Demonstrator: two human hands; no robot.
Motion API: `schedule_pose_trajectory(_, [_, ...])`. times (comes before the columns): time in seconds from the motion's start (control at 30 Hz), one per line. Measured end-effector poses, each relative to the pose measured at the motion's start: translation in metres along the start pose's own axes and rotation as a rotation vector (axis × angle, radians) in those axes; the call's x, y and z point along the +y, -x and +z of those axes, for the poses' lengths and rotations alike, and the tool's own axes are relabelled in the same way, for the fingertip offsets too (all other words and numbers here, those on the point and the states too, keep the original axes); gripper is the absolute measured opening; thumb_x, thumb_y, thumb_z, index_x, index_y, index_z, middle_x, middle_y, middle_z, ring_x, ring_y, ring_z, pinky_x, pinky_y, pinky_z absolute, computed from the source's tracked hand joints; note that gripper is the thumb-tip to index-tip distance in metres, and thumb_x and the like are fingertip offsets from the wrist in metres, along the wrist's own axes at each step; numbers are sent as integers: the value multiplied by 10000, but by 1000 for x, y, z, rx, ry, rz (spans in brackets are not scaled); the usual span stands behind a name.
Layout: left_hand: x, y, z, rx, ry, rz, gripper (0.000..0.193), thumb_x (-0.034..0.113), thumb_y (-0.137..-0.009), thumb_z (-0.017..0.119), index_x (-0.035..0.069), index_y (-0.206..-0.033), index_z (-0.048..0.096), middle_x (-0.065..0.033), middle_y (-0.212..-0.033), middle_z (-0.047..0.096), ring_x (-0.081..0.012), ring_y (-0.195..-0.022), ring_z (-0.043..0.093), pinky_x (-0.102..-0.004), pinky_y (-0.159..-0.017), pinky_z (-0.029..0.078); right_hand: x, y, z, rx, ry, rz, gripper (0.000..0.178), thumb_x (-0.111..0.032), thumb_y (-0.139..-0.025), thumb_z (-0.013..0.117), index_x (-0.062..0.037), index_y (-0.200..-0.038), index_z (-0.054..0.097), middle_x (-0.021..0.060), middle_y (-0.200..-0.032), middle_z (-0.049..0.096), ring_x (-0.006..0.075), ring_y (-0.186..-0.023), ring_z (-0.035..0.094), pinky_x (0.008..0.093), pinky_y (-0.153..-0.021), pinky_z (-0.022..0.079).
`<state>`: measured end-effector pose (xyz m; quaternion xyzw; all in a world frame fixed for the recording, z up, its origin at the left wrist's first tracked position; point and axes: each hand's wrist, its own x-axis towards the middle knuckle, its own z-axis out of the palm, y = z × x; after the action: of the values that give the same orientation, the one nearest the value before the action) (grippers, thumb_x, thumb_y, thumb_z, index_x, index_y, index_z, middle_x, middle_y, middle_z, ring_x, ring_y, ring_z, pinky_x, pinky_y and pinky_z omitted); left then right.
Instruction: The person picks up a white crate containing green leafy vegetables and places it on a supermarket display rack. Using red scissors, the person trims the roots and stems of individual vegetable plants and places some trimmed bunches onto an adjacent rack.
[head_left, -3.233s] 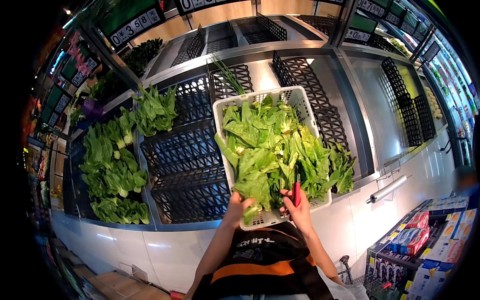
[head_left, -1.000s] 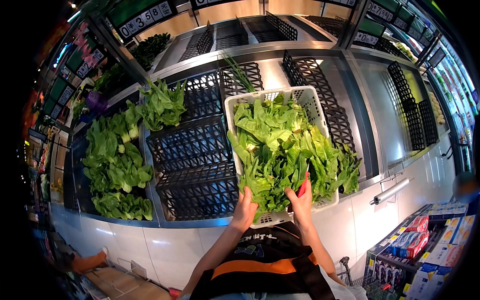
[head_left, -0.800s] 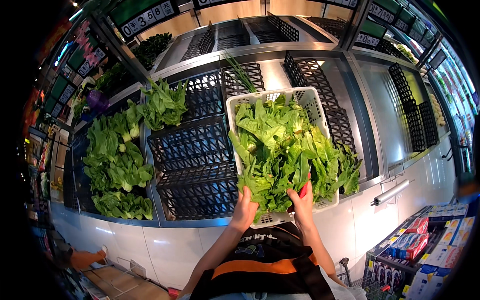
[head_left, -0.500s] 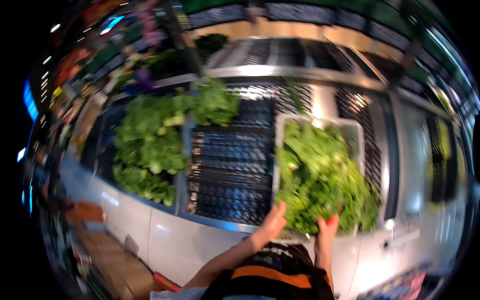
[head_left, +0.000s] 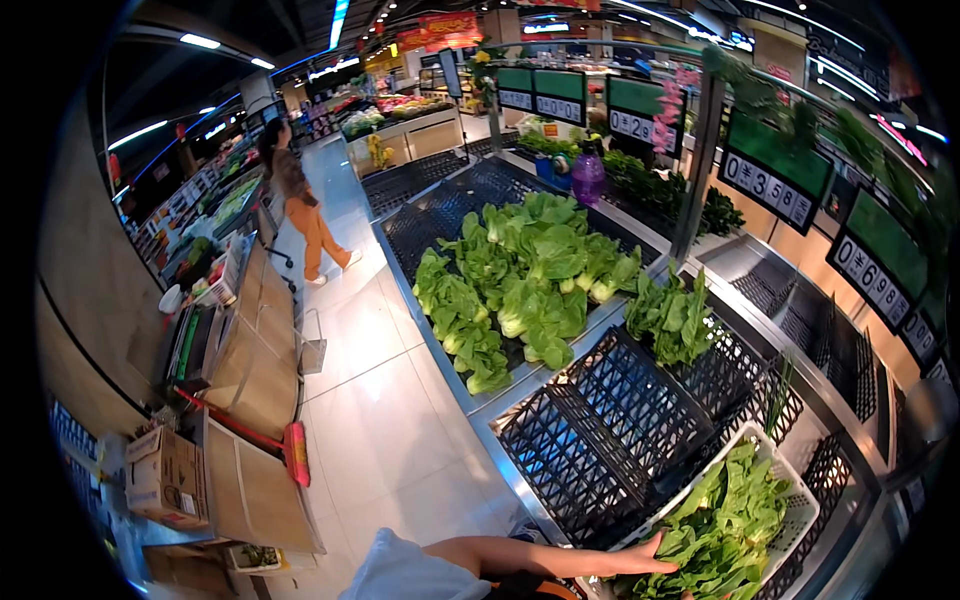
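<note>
My left hand (head_left: 645, 557) reaches over the near-left side of a white plastic basket (head_left: 795, 530). Its fingers are stretched out with the thumb apart, touching the loose leafy greens (head_left: 725, 515) that fill the basket. My right hand is out of the picture. The basket rests at the lower right on the display stand, beside black perforated trays (head_left: 600, 440). Behind those trays lies a small bunch of darker leafy greens (head_left: 668, 318). Many heads of green lettuce-like vegetable (head_left: 535, 270) cover the section farther left.
Metal frame edges (head_left: 480, 430) and an upright post (head_left: 697, 160) bound the stand. A purple spray bottle (head_left: 587, 175) stands behind the lettuce. Across the tiled aisle (head_left: 370, 400) are a cardboard box (head_left: 165, 475) and a red broom (head_left: 297, 452). A person (head_left: 298, 200) walks farther back.
The view has swung left, bringing the aisle and walking person into sight. The basket now appears lower right. My left hand stays at its near side; my right hand has left the picture.
</note>
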<state>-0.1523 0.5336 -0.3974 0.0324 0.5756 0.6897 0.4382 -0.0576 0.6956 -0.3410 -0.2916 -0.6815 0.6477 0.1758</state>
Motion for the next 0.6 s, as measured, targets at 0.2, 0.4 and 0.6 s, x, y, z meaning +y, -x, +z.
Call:
schedule_pose_trajectory(0.2, [-11, -18, -3, 86, -116, 158, 1079, 608, -880, 514, 63, -1512, -169, -181, -1601, -70, -277, -1488, -12, -386, -1181, 92, 16, -26, -2, -129, -109, -11, 586, -302, -866, 675, -58, -1346, 446, 151, -1063, 602, 219, -845, 579, 358, -715, 506])
schedule_pose_trajectory(0.4, [22, 29, -6, -255, 107, 213, 1205, 756, -797, 550, 170, -1502, -232, -189, -1588, -13, -316, -1482, 29, -454, -1156, 170, -7, -36, 1, -150, -286, 134, 503, -227, -859, 622, -111, -1315, 445, 119, -1091, 615, 241, -807, 633, 347, -566, 538])
schedule_pose_trajectory(0.6, [-4, 22, -4, -164, 182, 36, 1170, 608, -830, 656, 83, -1522, -129, -216, -1566, 106, -297, -1452, 181, -449, -1120, 286, -38, -48, 7, -72, -335, 315, 396, -229, -826, 620, -180, -1188, 468, 75, -966, 615, 252, -646, 639, 334, -330, 487])
